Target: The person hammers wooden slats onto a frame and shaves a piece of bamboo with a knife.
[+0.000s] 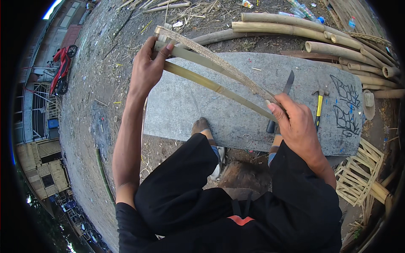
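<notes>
Several long, flat bamboo strips (pixel 217 87) stretch between my two hands above a grey slab. My left hand (pixel 148 63) is closed round their far-left ends, thumb on top. At the near-right ends, my right hand (pixel 297 120) pinches the strips together. The strips fan slightly apart in between; one shows a pale, rough inner face and another a smooth yellow-green skin. Beneath and beside my right hand lies a knife (pixel 289 82) with a dark blade and black handle, partly hidden by that hand. To its right rests a hammer (pixel 319 107) with a yellow and black handle.
The grey slab (pixel 177 114) has black scrawls at its right end. Bamboo poles (pixel 287 28) are piled behind it. A woven bamboo frame (pixel 360 173) stands at the right. Plastic bottles (pixel 306 10) lie at the back. A red motorbike (pixel 63 69) is parked far left.
</notes>
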The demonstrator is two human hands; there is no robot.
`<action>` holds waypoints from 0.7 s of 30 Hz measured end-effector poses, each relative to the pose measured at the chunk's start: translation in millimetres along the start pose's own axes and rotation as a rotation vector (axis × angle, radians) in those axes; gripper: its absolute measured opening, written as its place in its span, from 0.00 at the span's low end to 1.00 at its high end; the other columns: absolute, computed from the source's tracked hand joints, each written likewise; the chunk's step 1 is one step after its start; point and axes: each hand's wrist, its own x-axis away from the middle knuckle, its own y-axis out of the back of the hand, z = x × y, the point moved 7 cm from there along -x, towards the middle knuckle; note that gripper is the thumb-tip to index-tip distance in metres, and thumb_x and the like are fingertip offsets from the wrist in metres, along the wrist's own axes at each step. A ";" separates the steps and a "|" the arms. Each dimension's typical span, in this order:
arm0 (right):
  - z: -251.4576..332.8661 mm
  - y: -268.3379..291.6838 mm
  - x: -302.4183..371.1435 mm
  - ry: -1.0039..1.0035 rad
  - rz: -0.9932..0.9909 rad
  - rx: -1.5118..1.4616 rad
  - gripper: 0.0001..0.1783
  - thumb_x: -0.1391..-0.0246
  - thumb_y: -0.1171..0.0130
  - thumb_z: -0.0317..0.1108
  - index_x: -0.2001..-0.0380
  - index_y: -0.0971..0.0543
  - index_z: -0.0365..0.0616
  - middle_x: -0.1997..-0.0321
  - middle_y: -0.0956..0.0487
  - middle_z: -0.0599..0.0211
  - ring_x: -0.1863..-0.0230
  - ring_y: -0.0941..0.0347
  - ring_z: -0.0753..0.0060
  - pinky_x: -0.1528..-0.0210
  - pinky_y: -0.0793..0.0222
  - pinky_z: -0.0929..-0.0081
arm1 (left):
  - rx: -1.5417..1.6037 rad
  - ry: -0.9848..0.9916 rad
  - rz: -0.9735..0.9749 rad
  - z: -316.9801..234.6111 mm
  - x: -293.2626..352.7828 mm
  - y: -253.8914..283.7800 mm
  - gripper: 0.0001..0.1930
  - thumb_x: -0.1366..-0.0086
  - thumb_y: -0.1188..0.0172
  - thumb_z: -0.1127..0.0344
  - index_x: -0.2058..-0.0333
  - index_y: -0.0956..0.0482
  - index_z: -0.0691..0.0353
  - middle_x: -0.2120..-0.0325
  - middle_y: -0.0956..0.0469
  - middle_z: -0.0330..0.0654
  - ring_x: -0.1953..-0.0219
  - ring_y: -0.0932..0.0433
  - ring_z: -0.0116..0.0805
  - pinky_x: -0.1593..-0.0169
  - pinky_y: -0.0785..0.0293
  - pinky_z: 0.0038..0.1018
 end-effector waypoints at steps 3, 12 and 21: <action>1.6 0.9 -0.7 -0.002 0.005 0.018 0.13 0.37 0.43 0.38 0.64 0.25 0.37 0.78 0.26 0.46 0.76 0.28 0.40 0.75 0.37 0.58 | -0.007 -0.012 0.010 1.0 -1.1 2.2 0.21 0.33 0.40 0.51 0.64 0.26 0.67 0.76 0.22 0.44 0.73 0.26 0.29 0.68 0.30 0.29; -54.2 -7.7 -14.0 -0.058 0.006 -0.043 0.15 0.38 0.42 0.43 0.66 0.24 0.39 0.81 0.28 0.49 0.79 0.31 0.46 0.75 0.38 0.62 | 0.310 0.019 0.172 -5.4 -2.4 -12.0 0.18 0.32 0.40 0.53 0.55 0.24 0.63 0.68 0.20 0.40 0.67 0.24 0.25 0.63 0.29 0.25; -92.6 -15.6 -20.4 0.015 -0.007 -0.126 0.15 0.40 0.39 0.41 0.65 0.22 0.39 0.78 0.26 0.58 0.78 0.33 0.67 0.72 0.36 0.70 | 0.405 0.003 0.317 -12.8 8.0 -8.3 0.19 0.38 0.33 0.60 0.53 0.23 0.64 0.64 0.18 0.41 0.61 0.20 0.27 0.56 0.22 0.27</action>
